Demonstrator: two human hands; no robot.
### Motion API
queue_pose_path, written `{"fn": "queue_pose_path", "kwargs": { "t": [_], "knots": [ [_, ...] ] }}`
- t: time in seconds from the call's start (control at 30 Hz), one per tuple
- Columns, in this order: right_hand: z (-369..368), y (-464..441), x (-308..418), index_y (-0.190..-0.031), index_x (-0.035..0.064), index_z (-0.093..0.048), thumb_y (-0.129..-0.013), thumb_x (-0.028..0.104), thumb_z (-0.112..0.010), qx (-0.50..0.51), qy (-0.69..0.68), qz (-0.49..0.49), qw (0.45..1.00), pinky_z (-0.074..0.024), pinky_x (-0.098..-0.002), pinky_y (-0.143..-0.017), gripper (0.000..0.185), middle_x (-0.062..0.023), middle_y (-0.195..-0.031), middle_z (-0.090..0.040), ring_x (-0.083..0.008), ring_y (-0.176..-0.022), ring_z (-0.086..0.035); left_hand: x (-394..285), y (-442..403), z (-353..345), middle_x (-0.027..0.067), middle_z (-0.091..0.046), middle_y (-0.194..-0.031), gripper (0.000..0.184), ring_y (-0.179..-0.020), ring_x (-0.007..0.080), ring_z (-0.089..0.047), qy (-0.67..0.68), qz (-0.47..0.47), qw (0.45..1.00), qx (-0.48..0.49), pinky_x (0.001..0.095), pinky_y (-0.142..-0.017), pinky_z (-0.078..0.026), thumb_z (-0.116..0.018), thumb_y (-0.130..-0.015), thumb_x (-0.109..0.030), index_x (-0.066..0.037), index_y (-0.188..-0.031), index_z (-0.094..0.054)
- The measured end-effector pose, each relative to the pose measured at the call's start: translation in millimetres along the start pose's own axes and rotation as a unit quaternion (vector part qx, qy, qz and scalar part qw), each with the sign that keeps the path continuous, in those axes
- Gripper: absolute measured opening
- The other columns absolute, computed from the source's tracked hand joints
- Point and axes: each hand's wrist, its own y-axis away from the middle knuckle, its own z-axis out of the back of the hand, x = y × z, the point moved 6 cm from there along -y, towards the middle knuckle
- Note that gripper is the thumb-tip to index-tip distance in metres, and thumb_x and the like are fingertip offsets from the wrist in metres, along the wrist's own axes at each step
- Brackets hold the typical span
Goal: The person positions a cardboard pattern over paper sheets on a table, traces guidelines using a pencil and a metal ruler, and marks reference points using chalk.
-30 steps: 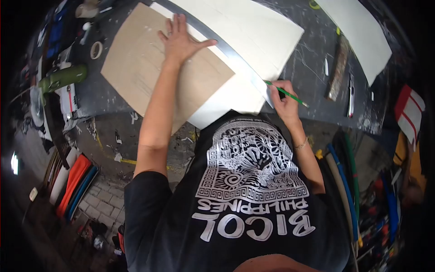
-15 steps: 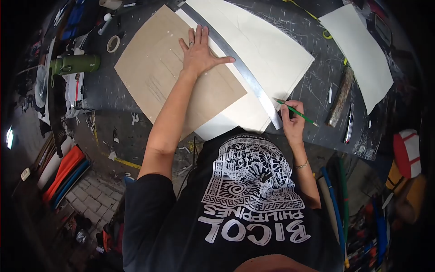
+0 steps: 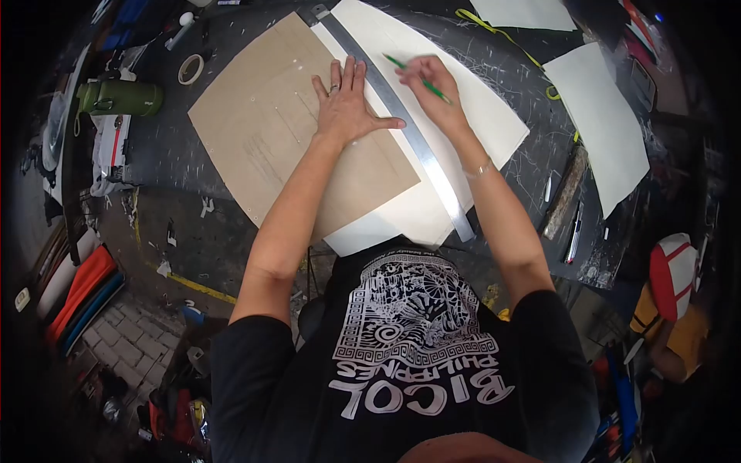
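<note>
My left hand (image 3: pixel 344 104) lies spread, its palm over the brown cardboard sheet (image 3: pixel 262 100) and its thumb and fingertips reaching the metal ruler (image 3: pixel 421 147). The long ruler runs diagonally across a cream paper sheet (image 3: pixel 478 116). In my right hand (image 3: pixel 436 89) is a green pencil (image 3: pixel 438 91), held above the cream sheet to the right of the ruler's upper half. The pencil's tip points up and left, apart from the ruler. Part of the cream sheet is hidden under the cardboard.
A green bottle (image 3: pixel 123 98) and a tape roll (image 3: pixel 191 69) are on the left of the dark table (image 3: pixel 174 154). To the right lie another cream sheet (image 3: pixel 598 123), a worn wooden stick (image 3: pixel 567 193) and pens (image 3: pixel 573 231). A person in yellow (image 3: pixel 683 328) is at lower right.
My right hand has moved up and left with the pencil, from the ruler's near end to beside its upper half. My left hand stays spread on the cardboard and ruler. The view has shifted slightly.
</note>
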Motion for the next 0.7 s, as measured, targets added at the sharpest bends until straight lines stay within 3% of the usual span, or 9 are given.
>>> {"fn": "queue_pose_path", "kwargs": {
  "t": [0.07, 0.17, 0.27, 0.37, 0.4, 0.5, 0.7],
  "knots": [
    [-13, -39, -14, -0.122, -0.0036, -0.063, -0.101, 0.003, -0.062, 0.027, 0.024, 0.012, 0.999, -0.0567, -0.0282, -0.095, 0.023, -0.0115, -0.113, -0.070, -0.0181, -0.106, -0.069, -1, 0, 0, 0.0196, -0.018, -0.171, 0.158, -0.159, 0.0391, -0.009, 0.003, 0.000, 1.000, 0.005, 0.0700, -0.122, -0.001, -0.069, -0.047, -0.097, 0.003, -0.162, -0.023],
    [-33, -86, -25, -0.115, 0.0018, -0.069, -0.095, 0.015, -0.074, 0.020, 0.049, -0.023, 0.998, -0.0511, -0.0252, -0.085, 0.024, -0.0027, -0.098, -0.072, -0.0079, -0.090, -0.064, 0, -1, 5, 0.0189, -0.018, -0.171, 0.156, -0.159, 0.0385, -0.008, 0.000, 0.003, 1.000, 0.017, 0.0700, -0.123, -0.002, -0.071, -0.050, -0.095, 0.002, -0.162, -0.023],
    [-45, -119, -45, -0.119, 0.0006, -0.067, -0.095, 0.022, -0.076, 0.036, 0.105, -0.058, 0.992, -0.0559, -0.0249, -0.080, 0.033, -0.0042, -0.103, -0.074, -0.0112, -0.097, -0.071, 1, 0, 4, 0.0187, -0.018, -0.171, 0.155, -0.160, 0.0379, -0.008, 0.008, 0.002, 1.000, 0.015, 0.0698, -0.123, -0.001, -0.070, -0.050, -0.095, 0.002, -0.162, -0.023],
    [-49, -131, -53, -0.121, 0.0038, -0.067, -0.094, 0.028, -0.078, 0.053, 0.122, -0.125, 0.983, -0.0537, -0.0237, -0.079, 0.038, -0.0016, -0.102, -0.075, -0.0089, -0.097, -0.070, 1, 0, 4, 0.0186, -0.018, -0.171, 0.155, -0.160, 0.0378, -0.008, 0.017, 0.000, 1.000, 0.007, 0.0698, -0.123, -0.001, -0.070, -0.050, -0.095, 0.002, -0.162, -0.024],
    [-54, -128, -43, -0.121, 0.0045, -0.070, -0.095, 0.027, -0.076, 0.042, 0.148, -0.138, 0.978, -0.0529, -0.0230, -0.076, 0.035, -0.0004, -0.102, -0.075, -0.0075, -0.095, -0.069, 2, 0, 4, 0.0186, -0.019, -0.171, 0.155, -0.160, 0.0378, -0.008, 0.018, 0.000, 1.000, 0.005, 0.0698, -0.123, -0.001, -0.071, -0.050, -0.095, 0.002, -0.162, -0.024],
    [-60, -155, -94, -0.115, 0.0023, -0.063, -0.099, 0.012, -0.067, 0.098, 0.019, -0.026, 0.995, -0.0526, -0.0260, -0.075, 0.020, -0.0033, -0.097, -0.069, -0.0108, -0.084, -0.062, 1, -1, 2, 0.0191, -0.020, -0.171, 0.155, -0.159, 0.0385, -0.009, 0.020, -0.002, 1.000, -0.002, 0.0702, -0.122, -0.001, -0.071, -0.050, -0.094, 0.002, -0.162, -0.024],
    [-56, -164, -114, -0.112, 0.0038, -0.065, -0.096, 0.011, -0.071, 0.075, -0.006, -0.062, 0.995, -0.0567, -0.0300, -0.070, 0.018, -0.0038, -0.099, -0.069, -0.0134, -0.085, -0.065, 0, 0, 2, 0.0207, -0.021, -0.170, 0.154, -0.158, 0.0414, -0.011, 0.016, -0.009, 1.000, -0.010, 0.0712, -0.122, -0.004, -0.071, -0.051, -0.094, 0.002, -0.161, -0.024]
  ]
}}
